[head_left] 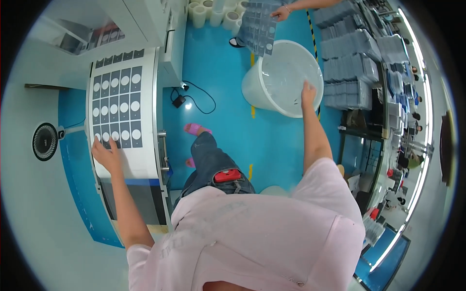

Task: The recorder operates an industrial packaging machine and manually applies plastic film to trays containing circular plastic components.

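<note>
"A pale pink cloth shirt lay nearest. The left hand?"

"Fingers slightly spread, it touched a flat dark-grey grid with white discs on the left's white machine bed; no grip showed."

"The right hand?"

"Over a round white plastic tub; its hold, I couldn't tell."

"Progress?"

"That grid lay unlifted; far off, a co-worker's hand held a translucent grey sheet. How many were finished didn't show."
</note>
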The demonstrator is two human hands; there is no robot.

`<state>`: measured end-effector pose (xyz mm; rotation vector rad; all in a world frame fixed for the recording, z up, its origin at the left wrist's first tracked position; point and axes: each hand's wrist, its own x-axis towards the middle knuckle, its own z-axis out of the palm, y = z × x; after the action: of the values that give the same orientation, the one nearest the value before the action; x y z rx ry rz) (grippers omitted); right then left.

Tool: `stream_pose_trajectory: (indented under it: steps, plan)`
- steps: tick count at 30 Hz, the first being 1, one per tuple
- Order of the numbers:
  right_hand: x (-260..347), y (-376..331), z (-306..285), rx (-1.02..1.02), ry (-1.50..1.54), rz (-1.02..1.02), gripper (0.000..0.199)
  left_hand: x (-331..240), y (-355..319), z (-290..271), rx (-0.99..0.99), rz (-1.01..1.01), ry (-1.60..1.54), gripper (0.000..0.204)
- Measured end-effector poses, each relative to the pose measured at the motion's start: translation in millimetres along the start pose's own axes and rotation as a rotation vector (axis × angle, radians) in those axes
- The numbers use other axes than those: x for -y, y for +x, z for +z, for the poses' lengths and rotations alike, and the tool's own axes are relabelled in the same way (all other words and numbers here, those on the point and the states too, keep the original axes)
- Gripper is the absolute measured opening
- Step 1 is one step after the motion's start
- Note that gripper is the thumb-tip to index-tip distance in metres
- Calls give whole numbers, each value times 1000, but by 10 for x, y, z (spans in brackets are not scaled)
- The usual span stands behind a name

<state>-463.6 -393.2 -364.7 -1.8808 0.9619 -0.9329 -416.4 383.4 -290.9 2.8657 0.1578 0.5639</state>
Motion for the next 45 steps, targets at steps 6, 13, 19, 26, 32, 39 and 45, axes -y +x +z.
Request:
stream_pose_trajectory:
  steps: [6, 13, 19, 26, 32, 39, 45]
  plan:
    - [-227, -670, 959, 737, -606, -547, 19, -570, -568, -488, 161, 145, -150, 40]
    - [-1099, -912, 1786, 1472, -1147, -404, 51, -764, -836, -852, 301, 120, -127, 37]
    - [-1391, -902, 1681, 739, 213, 1022, 71, -690, -1150, -1045, 201, -12, -140, 32]
    - [-1081, -2412, 1666, -711, 1093, 1606, 58, -762, -1467, -1048, 107, -164, -235, 25]
    - [428, -3227, 1656, -1938, 1406, 1686, 46, -778, -1839, -1171, -16, -233, -273, 24]
    - [1798, -3786, 2257, -2820, 1572, 691, 53, -689, -2422, -1279, -239, -465, -218, 21]
    - [3618, -4229, 1931, -2822, 1256, 758, 52, -636, -3170, -2248, -581, -770, 18, 20]
